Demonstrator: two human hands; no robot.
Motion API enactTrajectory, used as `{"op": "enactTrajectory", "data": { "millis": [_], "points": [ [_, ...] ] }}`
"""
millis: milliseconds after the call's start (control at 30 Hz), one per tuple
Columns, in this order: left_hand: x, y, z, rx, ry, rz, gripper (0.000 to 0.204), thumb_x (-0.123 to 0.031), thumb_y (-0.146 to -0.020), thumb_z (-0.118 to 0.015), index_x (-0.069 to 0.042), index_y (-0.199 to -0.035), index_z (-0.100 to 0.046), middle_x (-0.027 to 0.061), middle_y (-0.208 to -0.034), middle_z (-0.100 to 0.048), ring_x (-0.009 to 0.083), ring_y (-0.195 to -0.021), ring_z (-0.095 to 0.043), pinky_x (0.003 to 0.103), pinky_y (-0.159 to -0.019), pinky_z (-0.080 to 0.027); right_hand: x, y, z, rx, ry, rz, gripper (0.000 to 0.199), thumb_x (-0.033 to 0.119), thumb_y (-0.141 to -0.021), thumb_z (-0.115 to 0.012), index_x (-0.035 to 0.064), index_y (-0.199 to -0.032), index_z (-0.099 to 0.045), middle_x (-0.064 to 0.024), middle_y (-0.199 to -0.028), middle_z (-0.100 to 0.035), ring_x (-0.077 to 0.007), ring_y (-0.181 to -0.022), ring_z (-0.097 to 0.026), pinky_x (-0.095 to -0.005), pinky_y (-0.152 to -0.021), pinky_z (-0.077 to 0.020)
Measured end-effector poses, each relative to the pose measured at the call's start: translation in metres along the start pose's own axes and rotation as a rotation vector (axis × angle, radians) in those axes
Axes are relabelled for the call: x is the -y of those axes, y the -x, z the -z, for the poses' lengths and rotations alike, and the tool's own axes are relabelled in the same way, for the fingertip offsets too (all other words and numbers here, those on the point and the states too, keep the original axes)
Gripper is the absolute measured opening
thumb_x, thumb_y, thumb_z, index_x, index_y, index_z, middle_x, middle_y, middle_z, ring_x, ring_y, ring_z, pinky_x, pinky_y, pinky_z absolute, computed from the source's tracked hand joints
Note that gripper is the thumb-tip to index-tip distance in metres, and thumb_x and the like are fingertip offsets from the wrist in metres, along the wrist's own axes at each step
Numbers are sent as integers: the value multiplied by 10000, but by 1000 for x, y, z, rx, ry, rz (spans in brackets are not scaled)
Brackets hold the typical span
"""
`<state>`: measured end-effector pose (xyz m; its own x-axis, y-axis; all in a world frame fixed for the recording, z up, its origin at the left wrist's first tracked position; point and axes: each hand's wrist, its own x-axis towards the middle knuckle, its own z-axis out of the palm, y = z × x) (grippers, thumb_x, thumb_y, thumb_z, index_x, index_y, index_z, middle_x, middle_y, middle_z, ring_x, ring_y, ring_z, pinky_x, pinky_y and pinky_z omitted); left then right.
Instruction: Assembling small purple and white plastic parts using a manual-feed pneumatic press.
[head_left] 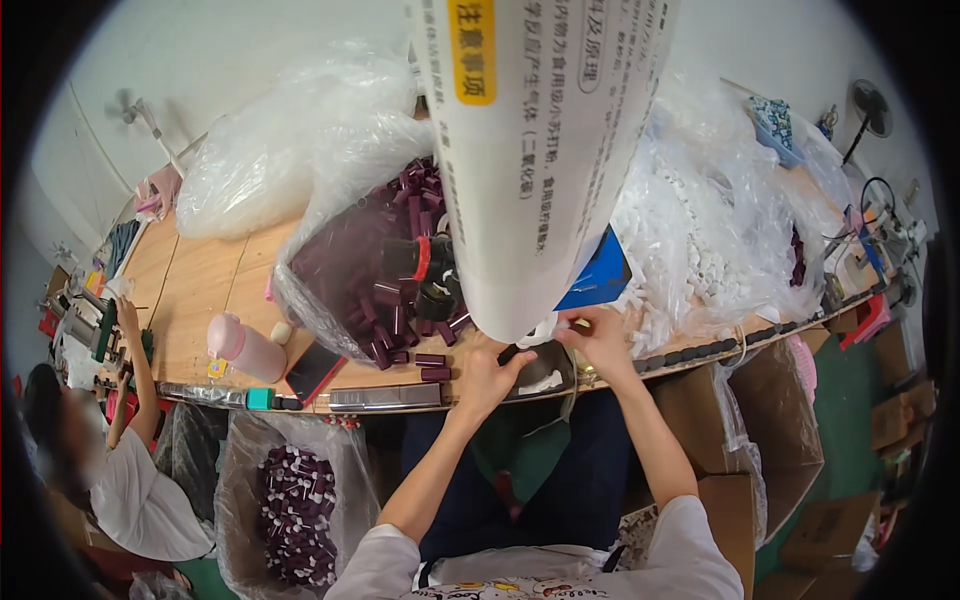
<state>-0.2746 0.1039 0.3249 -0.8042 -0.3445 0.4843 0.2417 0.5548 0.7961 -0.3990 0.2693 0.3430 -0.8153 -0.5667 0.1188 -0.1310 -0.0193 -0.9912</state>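
A: Far left?
B: Co-worker [140,500], white top, arms extended to the wooden table [185,300]. Next, pink bottle [247,348] on the tabletop.
A: Left of centre?
B: Clear bag [312,258] with purple tubes [388,292]; several lie loose near the table's front edge.
A: Left hand [485,378]?
B: Thumb and fingers closed on a small dark piece [509,353], at the front edge. Type unclear.
A: Centre?
B: White printed cylinder [540,150] in the foreground, blocking part of the view. Below it, a white piece [543,330], between the hands.
A: Right hand [602,345]?
B: Fingers bent, tips beside the white piece; cannot tell whether gripping.
A: Beyond?
B: White parts [700,260], heaped in clear plastic.
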Motion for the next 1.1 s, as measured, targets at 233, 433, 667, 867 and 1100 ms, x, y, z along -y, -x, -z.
{"op": "enactTrajectory", "data": {
  "millis": [233,433,667,867,1100],
  "points": [
    [-14,8,-7,-32,-12,111,275,-68,-784,-807,6,-1037,-731,150,-1074,-725,317,-1015,-678,388,-860,-515,-4,5,-10,-29,117,29,131,20,-845,-713,-2,-972,-735,-59,-894,-737,-152,-772,-682,-279,-700,-520],
    [-55,-8,18,-168,-32,74,274,-63,-777,-805,2,-1031,-727,147,-1018,-709,308,-946,-663,370,-797,-500,10,10,-22,-22,338,120,166,86,-858,-712,1,-998,-736,-137,-889,-748,-219,-768,-700,-353,-703,-522],
    [-35,112,170,-177,-522,553,273,-139,-785,-798,2,-1011,-736,193,-913,-719,326,-809,-694,393,-770,-535,19,15,-43,67,559,271,178,116,-824,-723,-5,-955,-729,-202,-881,-712,-363,-830,-693,-430,-719,-532],
    [-16,156,214,-360,-863,414,355,-57,-825,-738,16,-1167,-675,217,-1112,-687,355,-1063,-659,380,-979,-483,9,18,-43,178,842,487,181,95,-789,-760,29,-953,-720,-194,-950,-695,-385,-862,-675,-451,-738,-531],
    [-14,31,101,203,-540,102,240,1,-844,-668,24,-1082,-688,198,-1080,-655,393,-1050,-612,461,-915,-485,-25,-6,76,-531,424,270,249,120,-829,-762,54,-1066,-725,-114,-943,-746,-201,-830,-706,-351,-745,-534]
  ]
}}
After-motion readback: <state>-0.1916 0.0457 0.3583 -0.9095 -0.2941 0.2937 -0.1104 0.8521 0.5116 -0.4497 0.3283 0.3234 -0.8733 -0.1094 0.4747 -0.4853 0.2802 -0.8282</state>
